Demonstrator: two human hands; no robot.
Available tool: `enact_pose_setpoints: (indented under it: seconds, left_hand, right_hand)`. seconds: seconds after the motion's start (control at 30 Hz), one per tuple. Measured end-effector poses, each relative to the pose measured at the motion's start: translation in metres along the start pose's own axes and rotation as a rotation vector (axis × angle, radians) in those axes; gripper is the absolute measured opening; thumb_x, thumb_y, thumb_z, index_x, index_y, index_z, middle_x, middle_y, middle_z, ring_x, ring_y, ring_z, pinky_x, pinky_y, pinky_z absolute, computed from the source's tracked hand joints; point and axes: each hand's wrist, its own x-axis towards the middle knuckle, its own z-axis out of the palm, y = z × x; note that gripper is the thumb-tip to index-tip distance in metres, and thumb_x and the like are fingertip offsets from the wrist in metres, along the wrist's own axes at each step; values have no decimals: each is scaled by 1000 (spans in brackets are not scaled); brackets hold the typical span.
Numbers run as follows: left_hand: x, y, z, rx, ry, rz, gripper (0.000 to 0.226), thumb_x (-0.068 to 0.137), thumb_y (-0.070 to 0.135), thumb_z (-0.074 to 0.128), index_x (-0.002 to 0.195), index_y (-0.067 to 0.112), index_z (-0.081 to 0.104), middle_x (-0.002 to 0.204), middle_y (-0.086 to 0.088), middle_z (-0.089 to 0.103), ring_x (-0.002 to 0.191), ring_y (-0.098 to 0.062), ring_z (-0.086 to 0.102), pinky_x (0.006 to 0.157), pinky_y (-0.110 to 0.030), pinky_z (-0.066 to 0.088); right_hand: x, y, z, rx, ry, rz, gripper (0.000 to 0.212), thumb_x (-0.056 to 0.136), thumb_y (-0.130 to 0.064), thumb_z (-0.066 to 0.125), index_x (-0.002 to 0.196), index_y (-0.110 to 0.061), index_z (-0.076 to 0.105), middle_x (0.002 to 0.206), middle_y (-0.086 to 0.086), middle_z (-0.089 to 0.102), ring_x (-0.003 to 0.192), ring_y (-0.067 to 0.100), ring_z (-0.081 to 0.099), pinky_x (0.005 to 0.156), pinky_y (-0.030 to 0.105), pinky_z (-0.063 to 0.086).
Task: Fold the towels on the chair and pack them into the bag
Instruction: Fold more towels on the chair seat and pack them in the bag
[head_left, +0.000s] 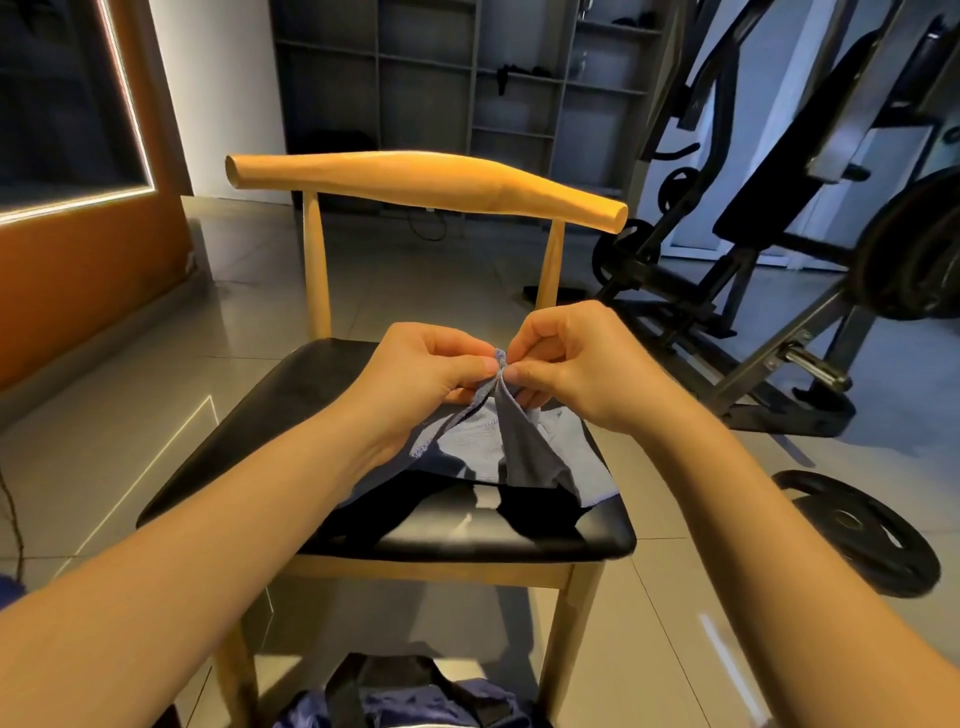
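A small blue-grey towel (524, 452) hangs over the black seat of a wooden chair (244, 431), its lower part lying on the seat. My left hand (421, 374) and my right hand (582, 364) meet above the seat and both pinch the towel's top corner between thumb and fingers. At the bottom edge of the view, in front of the chair, sits a dark blue bag (415, 701) with black straps, open, with blue cloth showing inside.
The chair's curved wooden backrest (426, 182) rises behind my hands. A black weight machine (779, 234) stands to the right, with a weight plate (862, 530) lying on the tiled floor. Grey shelves (467, 78) line the back wall. An orange wall panel (78, 249) is at left.
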Motion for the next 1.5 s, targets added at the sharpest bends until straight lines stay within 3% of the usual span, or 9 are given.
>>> enact_pose_setpoints:
  seconds: [0.2, 0.5, 0.73, 0.93, 1.07, 1.17, 1.27, 1.37, 1.5]
  left_hand:
    - [0, -2, -3, 3, -10, 2, 8, 89, 4, 74, 90, 10, 80, 79, -6, 77, 66, -9, 69, 60, -17, 53]
    - [-1, -3, -2, -1, -44, -24, 10, 91, 1, 71, 98, 1, 79, 102, -33, 69, 81, -27, 60, 73, -33, 52]
    - [1, -5, -6, 62, -71, 31, 11, 92, 5, 71, 96, 7, 81, 93, -18, 76, 77, -17, 64, 69, -23, 54]
    - [1, -10, -2, 211, 17, 186, 5, 90, 12, 76, 92, 12, 80, 82, -6, 78, 71, -11, 68, 65, -22, 54]
    - [-2, -29, -3, 694, 47, 396, 7, 91, 25, 74, 87, 20, 75, 76, 5, 71, 74, -15, 66, 71, -35, 56]
    - [-5, -39, -8, 883, 71, 477, 8, 93, 26, 67, 88, 23, 72, 81, 6, 69, 74, -15, 60, 68, -34, 48]
    - [-9, -44, -10, 928, 96, 458, 9, 91, 25, 65, 94, 26, 73, 86, 7, 66, 78, -17, 59, 71, -38, 51]
    - [-14, -52, -2, 938, 148, 476, 9, 90, 19, 66, 93, 23, 73, 84, 7, 62, 79, -19, 57, 69, -38, 48]
    - [-23, -56, 31, 716, 124, 522, 8, 93, 16, 66, 88, 19, 70, 79, 8, 64, 76, -13, 58, 69, -36, 47]
  right_hand:
    - [4, 6, 10, -78, 149, -69, 4, 88, -11, 78, 85, -14, 77, 77, -1, 72, 68, 14, 72, 66, 36, 63]
    - [4, 7, 14, -61, 139, -85, 12, 90, -7, 74, 94, -16, 68, 80, -2, 70, 70, 14, 71, 68, 37, 63]
    - [4, 16, 14, -33, 48, -24, 10, 97, -27, 69, 101, -19, 73, 81, -2, 70, 69, 12, 65, 60, 26, 51]
    - [8, 19, 15, -22, 145, 7, 16, 95, -24, 69, 84, -13, 70, 72, -3, 63, 68, 19, 62, 66, 40, 56]
    - [14, 30, 5, 152, 383, 141, 18, 90, -13, 63, 76, -2, 66, 57, 6, 59, 53, 17, 55, 60, 37, 52]
    - [17, 50, -6, 380, 566, 384, 23, 94, -19, 64, 76, -6, 69, 66, 6, 61, 62, 16, 53, 60, 32, 47]
    - [21, 77, -9, 688, 633, 626, 14, 95, -22, 68, 89, -10, 72, 77, 3, 67, 70, 19, 60, 59, 26, 48]
    - [24, 99, -6, 938, 644, 692, 21, 96, -11, 66, 111, 3, 68, 102, 18, 73, 84, 27, 67, 80, 40, 61]
    - [20, 105, -8, 1029, 647, 711, 13, 100, -12, 60, 107, -1, 63, 92, 11, 67, 80, 24, 64, 87, 40, 56]
